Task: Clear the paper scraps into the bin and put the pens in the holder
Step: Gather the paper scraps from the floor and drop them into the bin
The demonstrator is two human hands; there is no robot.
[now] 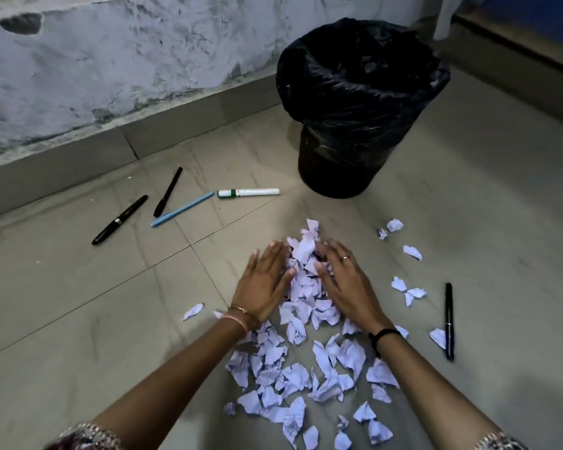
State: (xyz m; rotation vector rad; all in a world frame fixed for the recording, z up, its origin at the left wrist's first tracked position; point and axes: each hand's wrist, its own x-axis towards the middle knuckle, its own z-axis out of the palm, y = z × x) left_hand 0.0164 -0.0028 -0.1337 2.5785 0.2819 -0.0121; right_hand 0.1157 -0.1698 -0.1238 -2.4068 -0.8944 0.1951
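A heap of torn white paper scraps [301, 345] lies on the tiled floor in front of me. My left hand [264, 284] and my right hand [345, 280] press against either side of a mound of scraps [306, 254], palms facing in, fingers straight. A black bin [355, 108] lined with a black bag stands beyond the heap. Two black pens [120, 219] [168, 191], a blue pen [182, 209] and a white marker [248, 192] lie at the left. Another black pen [449, 321] lies at the right. No pen holder is in view.
A scuffed white wall with a grey skirting [111, 141] runs along the back left. Loose scraps [411, 252] are scattered to the right of the heap. A white chair leg [444, 17] stands at the top right.
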